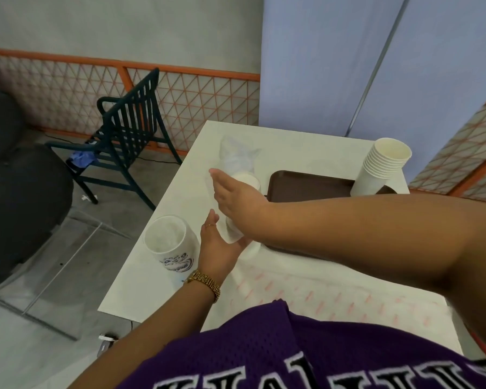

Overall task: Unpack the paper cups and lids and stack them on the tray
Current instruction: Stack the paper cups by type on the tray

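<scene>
A stack of white paper cups (pixel 249 179) lies on its side on the white table (pixel 306 147), partly inside a clear plastic sleeve (pixel 236 154) that trails away from me. My right hand (pixel 233 197) reaches across and rests on top of this stack with straight fingers. My left hand (pixel 218 244) presses its flat palm against the stack's near end. A second stack of unwrapped cups (pixel 382 167) stands upright on the back right of the brown tray (pixel 306 181). A wrapped roll of white lids (pixel 167 238) stands left of my left hand.
The table's left edge runs close beside the lids. A dark green chair (pixel 124 124) stands on the floor to the left, with a dark sofa (pixel 14 178) beyond it. A blue partition (pixel 334 66) rises behind the table. My right forearm covers part of the tray.
</scene>
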A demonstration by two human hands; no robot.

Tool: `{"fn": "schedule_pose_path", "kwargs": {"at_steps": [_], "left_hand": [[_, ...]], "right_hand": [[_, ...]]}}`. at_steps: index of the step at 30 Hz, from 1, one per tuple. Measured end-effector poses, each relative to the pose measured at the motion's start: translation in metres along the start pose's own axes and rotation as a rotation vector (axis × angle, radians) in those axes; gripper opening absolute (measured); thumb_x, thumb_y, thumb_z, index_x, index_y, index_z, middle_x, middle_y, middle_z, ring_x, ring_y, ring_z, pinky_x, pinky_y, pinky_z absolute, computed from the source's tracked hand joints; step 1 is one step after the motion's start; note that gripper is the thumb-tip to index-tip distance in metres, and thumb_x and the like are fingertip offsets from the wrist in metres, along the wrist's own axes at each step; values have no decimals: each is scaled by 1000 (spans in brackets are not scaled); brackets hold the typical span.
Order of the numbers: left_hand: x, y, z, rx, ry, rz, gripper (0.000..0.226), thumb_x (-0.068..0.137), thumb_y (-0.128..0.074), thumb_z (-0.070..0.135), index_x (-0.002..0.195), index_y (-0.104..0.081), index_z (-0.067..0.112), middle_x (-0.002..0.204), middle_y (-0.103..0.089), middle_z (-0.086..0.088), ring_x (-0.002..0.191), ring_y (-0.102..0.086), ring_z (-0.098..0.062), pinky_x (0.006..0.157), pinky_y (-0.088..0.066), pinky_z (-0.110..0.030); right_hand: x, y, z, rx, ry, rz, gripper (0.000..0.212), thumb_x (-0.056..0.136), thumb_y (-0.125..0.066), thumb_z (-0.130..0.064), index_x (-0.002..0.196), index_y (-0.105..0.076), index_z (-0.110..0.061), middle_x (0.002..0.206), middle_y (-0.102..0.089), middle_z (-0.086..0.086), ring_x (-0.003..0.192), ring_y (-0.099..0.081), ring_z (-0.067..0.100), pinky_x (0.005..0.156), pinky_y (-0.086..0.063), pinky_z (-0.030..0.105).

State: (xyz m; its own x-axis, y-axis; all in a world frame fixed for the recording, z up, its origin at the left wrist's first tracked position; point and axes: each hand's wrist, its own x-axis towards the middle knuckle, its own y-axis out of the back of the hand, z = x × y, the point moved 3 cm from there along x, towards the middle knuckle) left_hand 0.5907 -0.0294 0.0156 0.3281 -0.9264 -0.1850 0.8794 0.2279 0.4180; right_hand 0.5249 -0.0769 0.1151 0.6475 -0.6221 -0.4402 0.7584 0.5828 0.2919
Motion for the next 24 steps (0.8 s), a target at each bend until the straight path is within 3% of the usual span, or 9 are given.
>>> {"fn": "schedule_pose_path", "kwargs": {"at_steps": [5, 13, 19, 24], "left_hand": [[0, 3, 0, -17, 12, -10, 107, 74, -82, 38, 153, -13, 21, 156, -26, 2, 143, -28, -17, 113, -29, -35], [4, 4, 6, -23, 9, -8, 105, 74, -82, 35, 153, -14, 22, 154, -27, 2, 142, -29, -18, 112, -31, -37], [11, 0, 14, -34, -1, 1, 108, 72, -84, 34, 154, -13, 22, 154, -26, 1, 142, -29, -19, 115, -31, -40], [14, -6, 24, -19, -22, 7, 108, 71, -86, 31, 153, -17, 24, 154, -25, 0, 141, -31, -22, 114, -33, -44]], "right_hand": [[7, -3, 3, -29, -48, 49, 67, 89, -62, -44, 146, -39, -15, 152, -38, 10, 146, -20, 33, 115, 7, 62], [-3, -9, 29, -4, -95, 164, 62, 91, -64, -35, 145, -41, -15, 148, -42, 7, 143, -26, 33, 115, 4, 61], [-19, -19, 58, 1, -160, 316, 44, 96, -54, -24, 138, -48, -12, 133, -53, 5, 135, -37, 35, 113, 4, 62], [-36, -42, 89, 223, -274, 525, 39, 86, -68, -18, 124, -61, -13, 113, -62, 6, 117, -53, 31, 115, -4, 62]]}}
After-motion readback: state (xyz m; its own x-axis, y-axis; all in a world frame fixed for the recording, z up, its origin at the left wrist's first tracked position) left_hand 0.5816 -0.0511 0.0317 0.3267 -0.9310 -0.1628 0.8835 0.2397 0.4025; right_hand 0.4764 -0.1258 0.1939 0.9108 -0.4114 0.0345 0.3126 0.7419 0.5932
